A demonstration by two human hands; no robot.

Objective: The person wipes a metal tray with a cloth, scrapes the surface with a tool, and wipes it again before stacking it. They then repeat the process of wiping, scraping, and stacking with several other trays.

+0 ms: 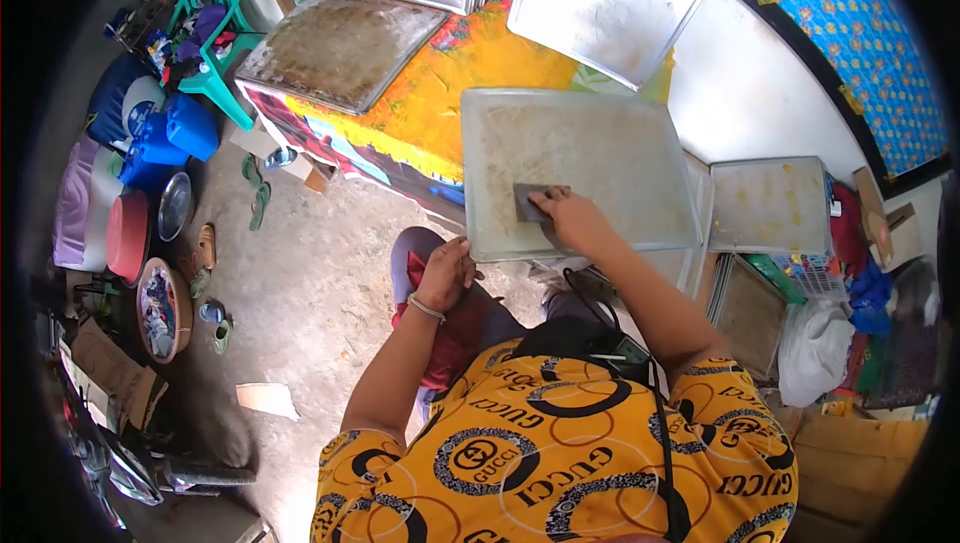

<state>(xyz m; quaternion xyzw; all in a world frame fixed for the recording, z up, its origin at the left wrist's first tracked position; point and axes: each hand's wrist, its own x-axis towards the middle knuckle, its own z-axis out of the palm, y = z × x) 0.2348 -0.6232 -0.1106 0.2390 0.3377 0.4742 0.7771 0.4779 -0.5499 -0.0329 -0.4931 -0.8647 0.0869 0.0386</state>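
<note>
A large shallow metal baking tray [590, 143] lies flat in front of me, its surface dull and marked with pale streaks. My right hand [572, 219] is closed on a flat grey scraper [528, 205], which rests against the tray's surface left of its middle. At the tray's near left corner, my left hand [448, 271] has its fingers closed on the rim. What supports the tray from below is mostly hidden.
A table with a yellow patterned cloth [430, 118] stands ahead, bearing a browned tray [340, 48] and upright trays [620, 8]. Another tray [768, 205] lies to the right. Left are a green chair [212, 53], blue jugs [190, 128] and a laundry basin [180, 318].
</note>
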